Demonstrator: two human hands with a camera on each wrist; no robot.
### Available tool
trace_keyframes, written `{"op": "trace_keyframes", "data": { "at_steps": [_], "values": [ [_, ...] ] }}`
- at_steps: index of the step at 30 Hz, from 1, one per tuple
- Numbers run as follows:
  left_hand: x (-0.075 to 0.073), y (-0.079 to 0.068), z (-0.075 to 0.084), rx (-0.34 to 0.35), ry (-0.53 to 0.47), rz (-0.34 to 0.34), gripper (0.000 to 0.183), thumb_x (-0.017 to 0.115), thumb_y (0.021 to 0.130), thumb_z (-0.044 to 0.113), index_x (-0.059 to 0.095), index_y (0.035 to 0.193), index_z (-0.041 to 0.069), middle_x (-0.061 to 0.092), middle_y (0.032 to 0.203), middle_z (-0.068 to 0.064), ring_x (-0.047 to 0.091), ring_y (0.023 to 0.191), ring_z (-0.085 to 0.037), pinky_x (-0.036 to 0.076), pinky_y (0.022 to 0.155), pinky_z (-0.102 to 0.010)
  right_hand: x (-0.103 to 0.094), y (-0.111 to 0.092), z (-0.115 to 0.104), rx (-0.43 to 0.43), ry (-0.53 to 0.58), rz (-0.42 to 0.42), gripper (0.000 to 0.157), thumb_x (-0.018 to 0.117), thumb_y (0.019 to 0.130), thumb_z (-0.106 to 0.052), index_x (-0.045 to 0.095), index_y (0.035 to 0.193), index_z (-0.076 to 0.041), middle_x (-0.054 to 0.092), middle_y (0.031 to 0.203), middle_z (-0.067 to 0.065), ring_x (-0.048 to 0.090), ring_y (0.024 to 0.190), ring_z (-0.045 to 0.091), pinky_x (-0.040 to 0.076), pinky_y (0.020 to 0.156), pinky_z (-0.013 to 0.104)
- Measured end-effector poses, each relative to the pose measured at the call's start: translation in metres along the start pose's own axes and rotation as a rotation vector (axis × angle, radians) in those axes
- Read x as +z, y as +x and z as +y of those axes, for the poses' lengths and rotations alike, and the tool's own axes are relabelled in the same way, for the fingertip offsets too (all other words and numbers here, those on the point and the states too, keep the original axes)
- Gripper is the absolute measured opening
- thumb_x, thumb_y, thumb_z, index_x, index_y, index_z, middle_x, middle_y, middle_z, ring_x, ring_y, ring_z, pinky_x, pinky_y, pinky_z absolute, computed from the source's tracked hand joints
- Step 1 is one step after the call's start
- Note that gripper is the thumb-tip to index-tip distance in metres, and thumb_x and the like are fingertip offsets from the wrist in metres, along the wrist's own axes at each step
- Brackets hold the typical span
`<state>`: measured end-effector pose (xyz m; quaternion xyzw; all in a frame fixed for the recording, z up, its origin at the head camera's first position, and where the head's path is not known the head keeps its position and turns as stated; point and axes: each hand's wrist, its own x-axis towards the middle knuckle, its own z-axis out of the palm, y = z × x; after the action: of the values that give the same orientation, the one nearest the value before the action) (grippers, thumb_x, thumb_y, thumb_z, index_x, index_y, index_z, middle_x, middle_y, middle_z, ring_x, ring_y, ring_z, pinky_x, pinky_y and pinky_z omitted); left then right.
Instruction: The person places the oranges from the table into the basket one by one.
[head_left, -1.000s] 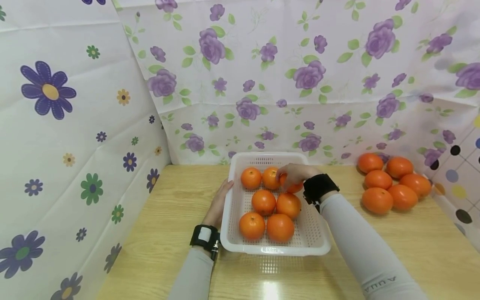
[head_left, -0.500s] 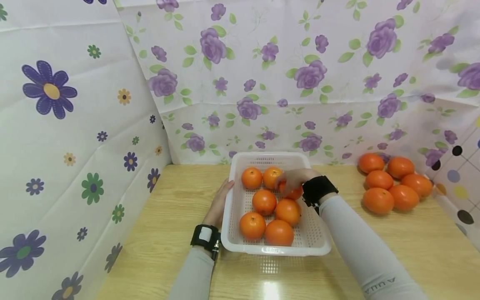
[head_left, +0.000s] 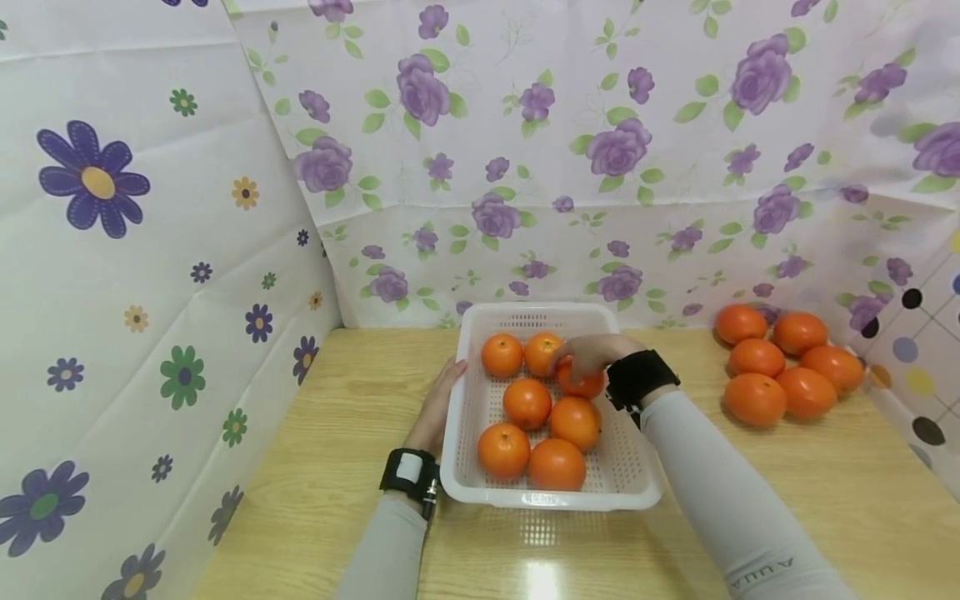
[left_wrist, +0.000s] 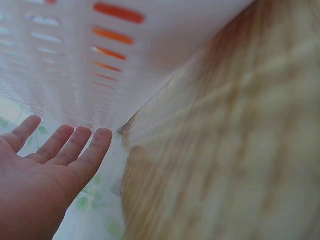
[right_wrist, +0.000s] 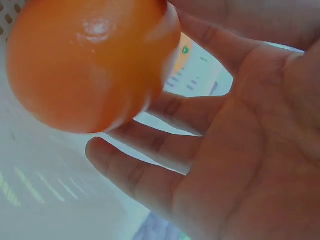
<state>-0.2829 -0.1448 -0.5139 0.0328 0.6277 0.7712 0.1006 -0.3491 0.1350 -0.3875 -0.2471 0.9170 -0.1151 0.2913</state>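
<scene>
I have the orange [head_left: 581, 385] under the person's right hand [head_left: 597, 350], at the back right inside a white plastic basket [head_left: 543, 500]. The thumb and fingers grasp it, the little finger lying free of it in the wrist view; whether the fruit touches the basket floor I cannot tell. Beside it I count six other oranges [head_left: 527, 404] inside, two level with it at the back, two in the middle and two at the front. The left hand [head_left: 435, 408] grips nothing; I see its fingers extended along the outside of the basket's left wall, a fingertip at the rim. Both wrists wear black straps [head_left: 642, 377] above pale grey sleeves [head_left: 735, 492]. On the wood-grain table [head_left: 322, 517], well right of the basket, I see six reddish-orange fruits [head_left: 757, 358] clustered near a backdrop [head_left: 555, 242] printed with purple roses.
</scene>
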Motion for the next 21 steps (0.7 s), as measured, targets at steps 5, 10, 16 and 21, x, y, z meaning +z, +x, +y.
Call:
{"op": "trace_keyframes", "data": {
  "at_steps": [5, 10, 16, 21],
  "values": [
    [0.001, 0.001, -0.001, 0.015, -0.014, -0.012, 0.073, 0.047, 0.103, 0.065, 0.023, 0.165, 0.034, 0.039, 0.161, -0.016, 0.044, 0.14, -0.037, 0.047, 0.106, -0.05, 0.002, -0.001, -0.002, -0.009, -0.035, 0.01, 0.047, 0.066, 0.082, 0.003, 0.07, 0.127, -0.012, 0.058, 0.121, 0.011, 0.05, 0.101, 0.026, 0.042, 0.076, 0.028],
    [0.002, 0.0, -0.002, 0.014, -0.021, -0.017, 0.074, 0.048, 0.103, 0.062, 0.023, 0.165, 0.031, 0.038, 0.162, -0.016, 0.042, 0.142, -0.037, 0.042, 0.109, -0.051, 0.006, 0.0, 0.0, 0.029, 0.002, -0.015, 0.048, 0.066, 0.083, 0.003, 0.069, 0.128, -0.014, 0.055, 0.127, 0.011, 0.049, 0.107, 0.028, 0.044, 0.079, 0.031],
    [0.003, -0.002, 0.0, 0.014, -0.028, -0.018, 0.075, 0.049, 0.102, 0.064, 0.022, 0.165, 0.033, 0.038, 0.163, -0.015, 0.041, 0.143, -0.038, 0.041, 0.11, -0.053, 0.002, -0.006, -0.001, 0.011, 0.015, 0.017, 0.052, 0.066, 0.085, -0.002, 0.065, 0.136, -0.013, 0.055, 0.141, 0.016, 0.052, 0.119, 0.031, 0.048, 0.1, 0.043],
    [0.002, -0.002, 0.001, 0.017, -0.029, -0.02, 0.073, 0.048, 0.103, 0.064, 0.023, 0.165, 0.034, 0.039, 0.161, -0.017, 0.043, 0.141, -0.038, 0.044, 0.108, -0.051, -0.006, -0.016, -0.004, -0.065, -0.028, 0.06, 0.046, 0.062, 0.094, -0.008, 0.062, 0.14, -0.01, 0.052, 0.15, 0.023, 0.047, 0.138, 0.043, 0.042, 0.112, 0.055]
  ]
}}
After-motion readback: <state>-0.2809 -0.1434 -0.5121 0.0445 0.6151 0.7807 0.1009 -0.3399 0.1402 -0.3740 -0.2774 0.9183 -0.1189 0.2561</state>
